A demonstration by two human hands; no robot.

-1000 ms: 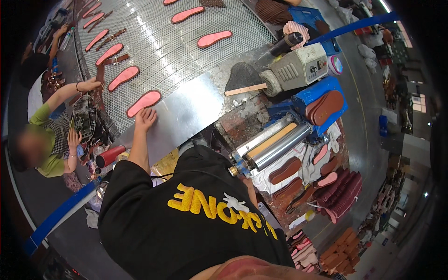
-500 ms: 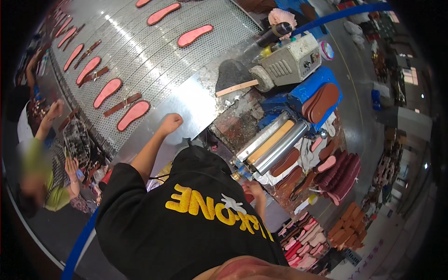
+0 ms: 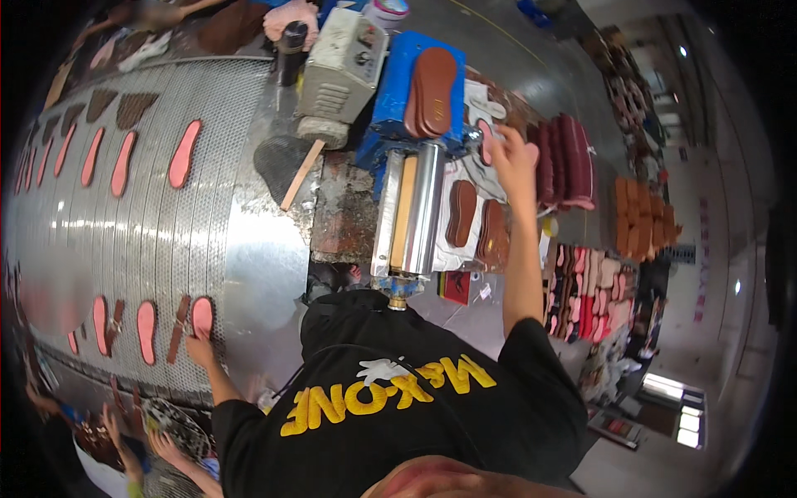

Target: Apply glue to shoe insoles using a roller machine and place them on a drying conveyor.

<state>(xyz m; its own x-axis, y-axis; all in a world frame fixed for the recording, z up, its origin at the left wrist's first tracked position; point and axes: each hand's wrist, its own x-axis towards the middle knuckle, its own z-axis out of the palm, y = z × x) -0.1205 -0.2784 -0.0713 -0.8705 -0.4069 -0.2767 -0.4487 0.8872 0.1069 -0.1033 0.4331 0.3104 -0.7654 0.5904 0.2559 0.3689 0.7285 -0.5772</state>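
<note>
Fingers of your left hand [image 3: 199, 349] lie flat and spread on a pink insole [image 3: 202, 316] on the perforated metal belt [image 3: 158, 224]; those of your right hand [image 3: 510, 159] seem curled over a pale piece at the stack of dark red soles [image 3: 564, 162], though whether they grip it you cannot tell; beside those fingers sit the steel rollers [image 3: 419, 212], so a blind reach risks a pinch; with arms spread wide, the insole under your fingertips may skew against the brown strip [image 3: 178, 329].

Left hand [image 3: 199, 349] touches pink insole [image 3: 202, 317] on belt [image 3: 166, 241]
</note>
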